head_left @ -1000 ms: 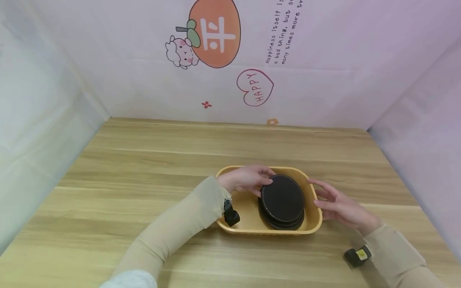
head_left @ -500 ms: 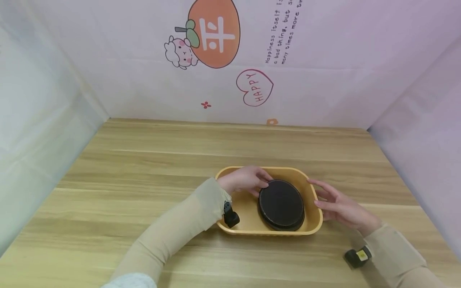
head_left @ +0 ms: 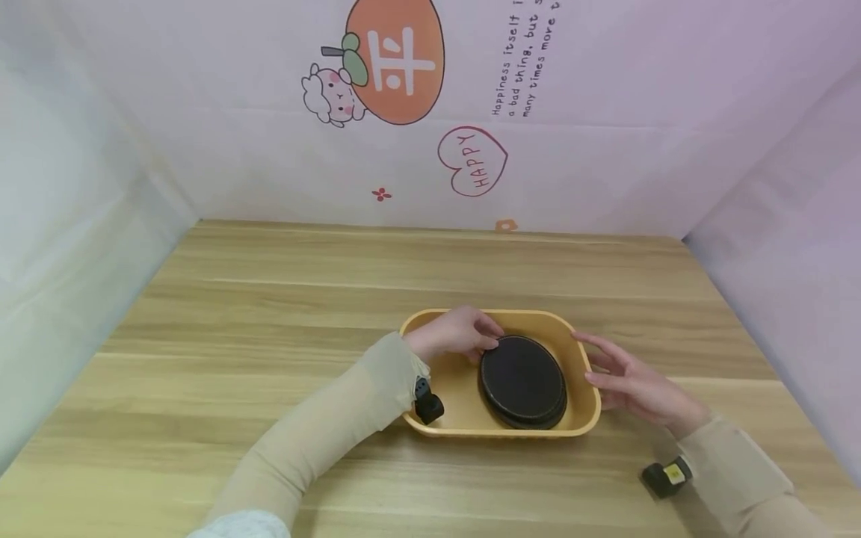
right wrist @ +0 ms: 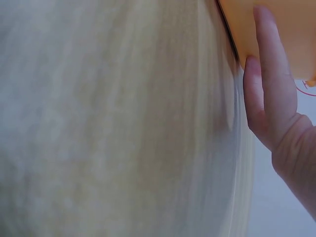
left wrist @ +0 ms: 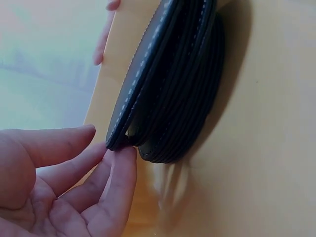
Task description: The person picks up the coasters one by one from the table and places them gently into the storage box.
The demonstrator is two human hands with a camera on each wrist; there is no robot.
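Observation:
A stack of round black coasters [head_left: 523,377] with pale stitching lies in the right half of a yellow oblong basket [head_left: 464,433]. My left hand [head_left: 456,333] reaches into the basket from the left, fingertips right at the stack's edge. In the left wrist view, the fingers [left wrist: 121,173] touch the rim of the top coaster [left wrist: 140,81], with the thumb held a little apart from it. A narrow gap shows between this coaster and those below. My right hand [head_left: 639,385] rests against the outside of the basket's right end, fingers extended along the wall.
The basket stands on a wood-grain table [head_left: 282,299]. Pale printed cloth [head_left: 592,164] hangs behind the table, with plain cloth at both sides. Each wrist carries a small black camera, the left one [head_left: 427,406] over the basket's left end.
The top coaster has shifted left and down in the head view and now lines up more closely with the stack. My left hand moved slightly left with it; the right hand stayed put.

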